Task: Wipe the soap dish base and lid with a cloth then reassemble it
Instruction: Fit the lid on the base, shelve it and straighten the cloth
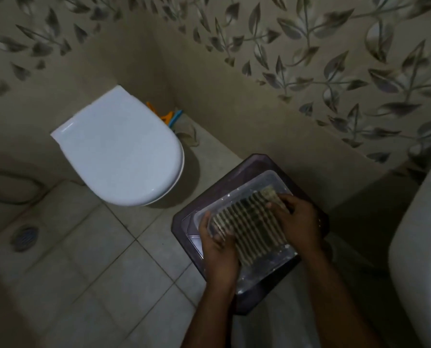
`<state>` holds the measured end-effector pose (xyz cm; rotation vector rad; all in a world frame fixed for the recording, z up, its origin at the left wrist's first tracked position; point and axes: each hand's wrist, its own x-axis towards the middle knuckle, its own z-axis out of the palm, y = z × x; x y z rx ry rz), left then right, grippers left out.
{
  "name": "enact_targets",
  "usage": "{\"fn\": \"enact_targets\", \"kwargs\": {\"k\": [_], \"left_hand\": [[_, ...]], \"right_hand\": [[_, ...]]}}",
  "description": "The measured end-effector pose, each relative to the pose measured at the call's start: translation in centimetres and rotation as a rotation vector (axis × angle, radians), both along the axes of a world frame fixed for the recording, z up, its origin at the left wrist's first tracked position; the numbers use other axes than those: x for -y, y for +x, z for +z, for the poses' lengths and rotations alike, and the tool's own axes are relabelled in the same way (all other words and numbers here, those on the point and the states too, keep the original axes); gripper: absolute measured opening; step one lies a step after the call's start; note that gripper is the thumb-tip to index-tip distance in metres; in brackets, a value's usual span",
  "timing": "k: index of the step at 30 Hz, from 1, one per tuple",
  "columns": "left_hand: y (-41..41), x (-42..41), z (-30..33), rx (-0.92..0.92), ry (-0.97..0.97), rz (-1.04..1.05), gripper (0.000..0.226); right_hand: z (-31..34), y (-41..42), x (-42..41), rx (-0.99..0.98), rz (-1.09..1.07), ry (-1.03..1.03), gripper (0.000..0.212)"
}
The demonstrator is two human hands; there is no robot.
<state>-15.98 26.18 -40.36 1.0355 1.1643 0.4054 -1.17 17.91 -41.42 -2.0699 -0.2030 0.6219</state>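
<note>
1. The slatted soap dish lid (pixel 249 228) is gripped at its two ends: the left hand (pixel 218 249) is curled round the end nearer the toilet, fingertips hooked over the edge, and the right hand (pixel 298 222) is clamped on the opposite end, fingers bent over the slats.
2. The lid is held tilted just above the clear soap dish base (pixel 269 180); whether they touch cannot be told.
3. The base is set on a dark purple stool (pixel 253 163).
4. The stool is placed on the tiled floor (pixel 114 267), to the right of the white toilet (pixel 119 149).
</note>
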Motion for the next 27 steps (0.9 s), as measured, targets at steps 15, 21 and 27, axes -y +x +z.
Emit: {"fn": "enact_targets", "kwargs": {"k": [15, 21, 27], "left_hand": [[-0.4, 1.7, -5.6, -0.271, 0.432, -0.164, 0.039], [0.6, 3.1, -6.6, -0.295, 0.773, -0.549, 0.057], [1.3, 3.2, -10.0, -0.409, 0.867, -0.811, 0.068]], "right_hand": [[-5.0, -1.1, 0.6, 0.152, -0.046, -0.08, 0.047], [-6.9, -3.0, 0.9, 0.456, 0.262, -0.424, 0.054], [-7.3, -3.6, 0.6, 0.276, 0.419, -0.543, 0.069]]}}
